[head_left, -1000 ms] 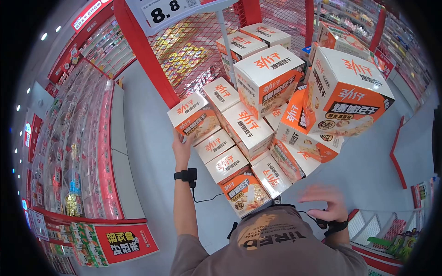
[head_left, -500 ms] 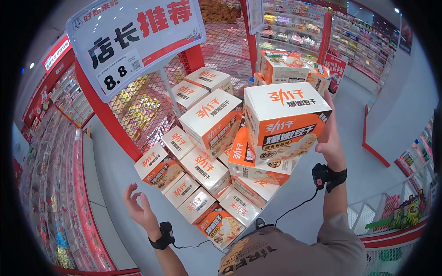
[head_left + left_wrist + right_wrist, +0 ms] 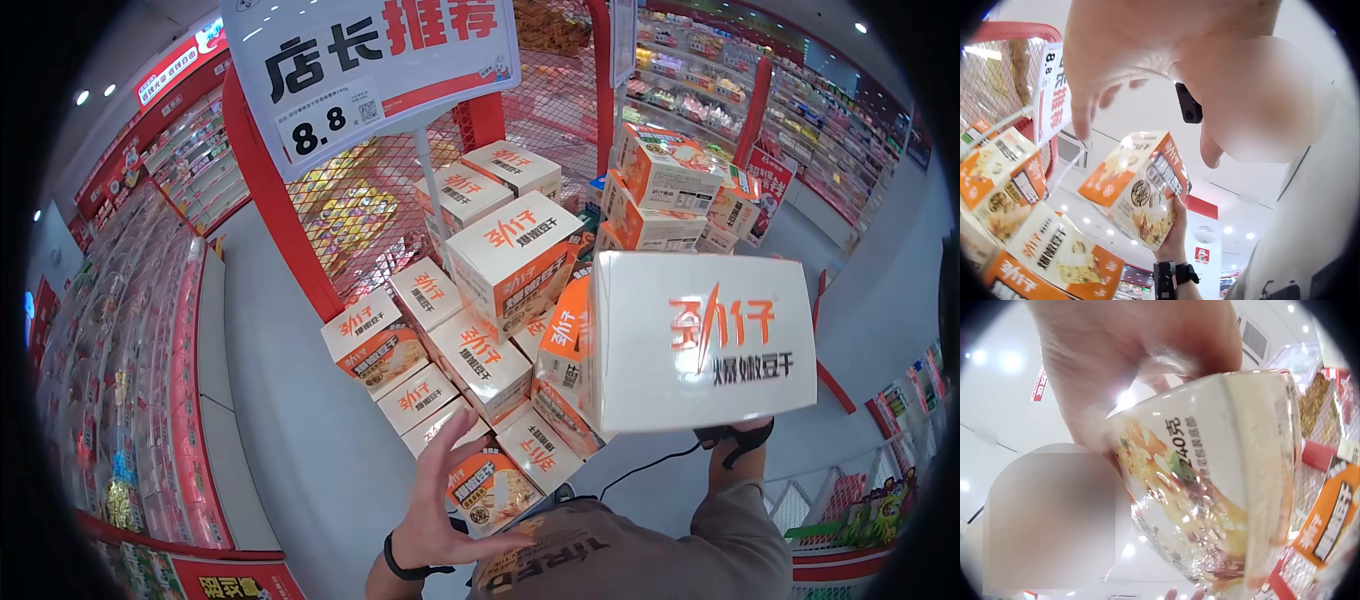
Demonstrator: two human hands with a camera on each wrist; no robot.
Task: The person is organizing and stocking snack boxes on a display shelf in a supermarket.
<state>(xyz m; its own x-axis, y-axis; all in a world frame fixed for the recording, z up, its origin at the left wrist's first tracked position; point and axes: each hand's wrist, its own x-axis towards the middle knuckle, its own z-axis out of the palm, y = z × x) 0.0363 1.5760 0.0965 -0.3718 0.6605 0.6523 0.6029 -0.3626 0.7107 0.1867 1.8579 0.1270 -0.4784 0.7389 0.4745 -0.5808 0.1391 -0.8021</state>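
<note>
A white and orange box (image 3: 705, 340) is held up high at the right, its white top facing the head camera. My right hand is mostly hidden behind it there; in the left wrist view the right hand (image 3: 1175, 232) grips the box (image 3: 1141, 187) from its lower side. The right wrist view has the right hand (image 3: 1141, 350) against the box (image 3: 1210, 481) close up. My left hand (image 3: 435, 520) is raised near the stack's front corner with thumb and fingers spread, holding nothing; the left hand (image 3: 1141, 44) also looks empty in its wrist view.
Similar boxes (image 3: 480, 360) are stacked in front of me, with a larger pile (image 3: 670, 180) behind at the right. A price sign (image 3: 390, 75) stands on a pole above them. Shelves (image 3: 130, 370) line the left aisle, and a red mesh rack (image 3: 350, 220) stands behind.
My right hand, empty near my body at first, has taken hold of the top right box and lifted it towards the head camera. My left hand has left the stack's left side and come nearer my body.
</note>
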